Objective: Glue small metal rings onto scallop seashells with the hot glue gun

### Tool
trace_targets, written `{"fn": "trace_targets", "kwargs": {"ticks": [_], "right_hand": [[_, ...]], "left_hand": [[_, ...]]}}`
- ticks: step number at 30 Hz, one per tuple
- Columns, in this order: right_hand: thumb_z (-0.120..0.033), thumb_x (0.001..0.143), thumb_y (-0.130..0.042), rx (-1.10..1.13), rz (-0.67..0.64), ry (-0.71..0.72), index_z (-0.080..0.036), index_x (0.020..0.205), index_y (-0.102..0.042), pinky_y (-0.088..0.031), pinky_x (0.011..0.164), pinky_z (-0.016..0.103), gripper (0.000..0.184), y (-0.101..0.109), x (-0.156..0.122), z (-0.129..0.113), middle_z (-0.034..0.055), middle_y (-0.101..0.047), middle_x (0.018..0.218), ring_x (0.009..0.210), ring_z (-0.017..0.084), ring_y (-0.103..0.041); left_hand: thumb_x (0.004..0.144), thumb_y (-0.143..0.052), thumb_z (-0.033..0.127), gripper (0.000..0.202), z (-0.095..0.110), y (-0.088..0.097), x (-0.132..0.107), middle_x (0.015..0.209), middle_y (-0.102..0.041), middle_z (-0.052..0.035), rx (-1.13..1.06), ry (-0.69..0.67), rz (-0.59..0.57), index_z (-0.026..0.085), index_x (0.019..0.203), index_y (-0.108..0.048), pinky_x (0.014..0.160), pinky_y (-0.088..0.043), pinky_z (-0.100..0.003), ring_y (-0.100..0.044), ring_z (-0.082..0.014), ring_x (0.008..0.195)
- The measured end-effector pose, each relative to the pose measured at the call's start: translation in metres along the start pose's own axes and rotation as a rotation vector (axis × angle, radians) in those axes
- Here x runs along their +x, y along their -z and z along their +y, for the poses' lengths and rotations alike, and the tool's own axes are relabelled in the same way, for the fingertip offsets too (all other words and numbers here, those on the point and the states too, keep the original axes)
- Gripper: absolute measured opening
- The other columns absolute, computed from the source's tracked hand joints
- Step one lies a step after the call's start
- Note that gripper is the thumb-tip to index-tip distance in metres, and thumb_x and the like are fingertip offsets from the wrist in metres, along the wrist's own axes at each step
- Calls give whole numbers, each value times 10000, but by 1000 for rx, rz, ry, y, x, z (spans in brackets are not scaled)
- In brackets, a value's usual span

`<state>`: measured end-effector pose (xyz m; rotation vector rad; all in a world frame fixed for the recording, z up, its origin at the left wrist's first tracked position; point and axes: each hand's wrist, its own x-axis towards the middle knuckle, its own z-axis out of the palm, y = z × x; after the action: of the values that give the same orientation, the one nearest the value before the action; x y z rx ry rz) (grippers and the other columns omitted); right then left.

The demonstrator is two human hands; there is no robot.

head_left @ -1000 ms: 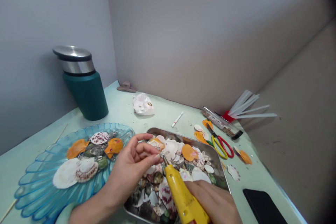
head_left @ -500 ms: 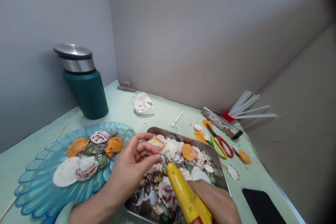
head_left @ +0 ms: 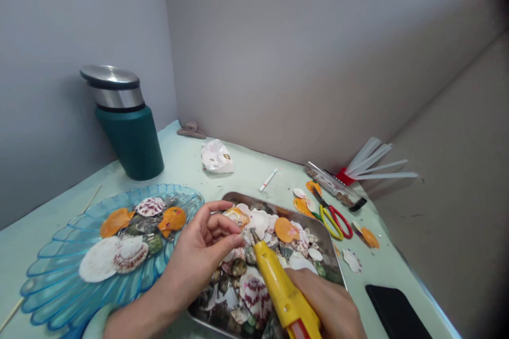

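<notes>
My left hand (head_left: 201, 257) hovers over the near left of a metal tray (head_left: 336, 262) heaped with seashells, its thumb and fingers pinched on something small I cannot make out. My right hand (head_left: 328, 304) grips a yellow glue gun (head_left: 280, 286) at the bottom of the view. The gun's metal nozzle points up and left and nearly touches my left fingertips. An orange shell (head_left: 286, 230) and a white shell (head_left: 259, 221) lie on top of the heap just beyond.
A blue glass plate (head_left: 59, 286) with several shells lies at the left. Behind it stands a teal flask (head_left: 127, 127). Scissors (head_left: 334, 217), loose shells, a box with glue sticks (head_left: 374, 161), a crumpled wrapper (head_left: 217, 157) and a black phone (head_left: 395, 312) lie around the tray.
The glue gun's nozzle has crept slightly up and right towards my left fingertips. My left hand has stayed almost still.
</notes>
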<state>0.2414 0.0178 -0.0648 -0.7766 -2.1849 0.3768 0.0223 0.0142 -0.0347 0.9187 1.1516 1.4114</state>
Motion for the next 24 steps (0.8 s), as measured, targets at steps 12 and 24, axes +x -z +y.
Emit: {"fn": "trace_targets", "kwargs": {"ticks": [12, 24], "right_hand": [[-571, 907, -373, 4, -3, 0, -185, 969, -602, -449, 517, 244, 454, -2, -1, 0, 49, -622, 645, 531, 162, -601], [-555, 907, -389, -9, -7, 5, -180, 925, -634, -456, 507, 234, 448, -1, 1, 0, 44, -625, 614, 502, 151, -593]], "left_hand": [[721, -701, 168, 425, -3, 2, 0, 704, -641, 56, 11, -3, 0, 202, 1077, -472, 705, -493, -245, -609, -115, 692], [695, -708, 153, 417, -2, 1, 1, 688, -646, 47, 9, -10, 9, 199, 1054, -500, 690, -498, -252, -613, -125, 681]]}}
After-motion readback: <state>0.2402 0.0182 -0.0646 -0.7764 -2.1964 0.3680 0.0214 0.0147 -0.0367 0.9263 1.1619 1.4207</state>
